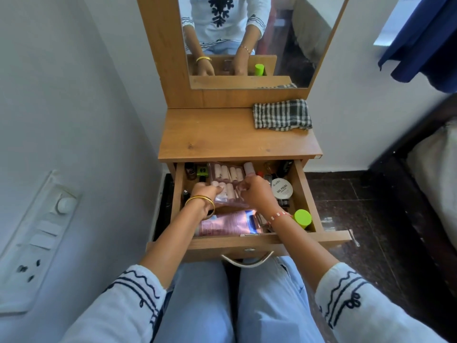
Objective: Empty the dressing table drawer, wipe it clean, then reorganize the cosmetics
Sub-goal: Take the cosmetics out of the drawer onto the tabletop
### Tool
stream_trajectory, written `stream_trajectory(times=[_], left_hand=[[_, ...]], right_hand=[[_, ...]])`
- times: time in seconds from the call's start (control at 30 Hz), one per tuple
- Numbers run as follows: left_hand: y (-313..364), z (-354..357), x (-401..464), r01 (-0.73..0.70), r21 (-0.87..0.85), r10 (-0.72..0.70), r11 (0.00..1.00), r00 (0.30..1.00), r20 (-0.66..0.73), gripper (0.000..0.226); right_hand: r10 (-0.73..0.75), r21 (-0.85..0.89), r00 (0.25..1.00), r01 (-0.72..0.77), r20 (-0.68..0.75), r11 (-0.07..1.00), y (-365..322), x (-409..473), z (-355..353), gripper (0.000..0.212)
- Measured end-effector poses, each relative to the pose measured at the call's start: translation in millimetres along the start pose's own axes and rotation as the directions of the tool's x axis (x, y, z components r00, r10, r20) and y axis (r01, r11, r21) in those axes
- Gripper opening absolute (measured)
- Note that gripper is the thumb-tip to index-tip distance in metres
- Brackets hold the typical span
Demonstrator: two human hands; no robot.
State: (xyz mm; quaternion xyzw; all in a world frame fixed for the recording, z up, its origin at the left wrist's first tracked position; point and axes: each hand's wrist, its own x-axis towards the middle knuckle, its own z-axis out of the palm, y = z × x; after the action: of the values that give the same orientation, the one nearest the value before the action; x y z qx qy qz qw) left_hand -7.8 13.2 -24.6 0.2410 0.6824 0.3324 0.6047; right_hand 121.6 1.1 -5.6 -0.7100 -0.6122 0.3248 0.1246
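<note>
Emptying is the step in hand, by my reading: the drawer (305, 194) stands pulled out toward the person's lap and is crowded with cosmetics, none of which sits on the dressing table top (222, 134). Both hands are down in the middle of it on a clear pouch of pale rollers (226, 175). The left hand (204, 194) has its fingers curled round the pouch's left side, and the right hand (253, 191) pinches its right side with fingers bent; the fingertips themselves are partly hidden by the plastic.

Next, I judge, the pouch must be lifted straight up over the drawer walls and set on the top, which offers bare wood across its left and middle. Only the checked cloth (282, 115) lies there, at the back right corner, ready for the wiping stage.

Around the pouch, small dark bottles stand along the back left corner, a round nail polish remover tub (283, 188) sits toward the right wall, a green-capped bottle (303, 217) fills the front right corner, and a pink packet (222, 225) lies along the front edge beneath the left wrist.

The table top overhangs the drawer's back edge, so a lift must come forward first. A wall is near on the left and a bed frame on the right.
</note>
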Motion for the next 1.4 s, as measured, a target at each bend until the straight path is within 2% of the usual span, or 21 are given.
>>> stream_trajectory(times=[0.13,0.23,0.3,0.4,0.57,0.73,0.87,0.97,1.07,1.2,1.4], left_hand=[[7.1,-10.7,-17.2,-0.046,0.006,0.046,0.999,0.999,0.0,0.016],[13.7,-19.2,-33.1,-0.102,-0.012,0.103,0.995,0.995,0.013,0.014],[16.9,-27.4,-44.6,-0.096,-0.054,0.099,0.994,0.994,0.049,0.012],[19.4,-39.6,-63.3,-0.064,-0.085,0.074,0.994,0.99,0.122,0.009],[29.4,-55.0,-81.4,-0.144,-0.087,0.157,0.986,0.975,0.16,0.006],[56.2,-60.1,-82.5,-0.307,0.031,0.304,0.951,0.951,0.058,0.001],[69.6,-62.9,-69.4,-0.357,0.108,0.357,0.928,0.934,0.016,0.006],[76.9,-58.8,-58.0,-0.381,0.176,0.392,0.907,0.92,-0.026,0.027],[84.6,-51.7,-45.4,-0.415,0.262,0.449,0.872,0.889,-0.087,0.042],[89.9,-44.1,-27.1,-0.446,0.486,0.524,0.752,0.851,-0.029,0.042],[99.4,-43.6,-8.5,-0.477,0.639,0.585,0.604,0.809,0.052,0.058]], right_hand=[[0.057,0.115,0.998,-0.052,-0.035,0.992,-5.1,-6.3,-4.1,0.034],[0.11,0.249,0.992,-0.122,0.063,0.961,-11.1,-10.8,-8.3,0.047],[0.118,0.325,0.985,-0.154,0.129,0.933,-16.3,-15.7,-12.9,0.042],[0.112,0.439,0.968,-0.204,0.227,0.875,-21.3,-26.1,-24.7,0.022],[0.053,0.524,0.944,-0.227,0.327,0.821,-35.3,-41.2,-50.1,0.024],[0.01,0.513,0.955,-0.167,0.295,0.842,-55.0,-39.8,-61.6,0.025],[-0.001,0.512,0.983,-0.093,0.181,0.854,-66.1,-30.5,-65.8,0.025],[-0.015,0.421,0.997,-0.021,0.082,0.907,-74.4,-11.3,-69.3,0.025],[0.014,0.359,1.0,-0.014,0.005,0.933,-81.7,13.2,-63.6,0.022],[0.022,0.226,0.995,0.001,-0.101,0.974,-84.8,41.6,-55.1,0.019],[0.004,0.171,0.979,0.031,-0.203,0.985,-88.2,63.2,-50.8,0.032]])
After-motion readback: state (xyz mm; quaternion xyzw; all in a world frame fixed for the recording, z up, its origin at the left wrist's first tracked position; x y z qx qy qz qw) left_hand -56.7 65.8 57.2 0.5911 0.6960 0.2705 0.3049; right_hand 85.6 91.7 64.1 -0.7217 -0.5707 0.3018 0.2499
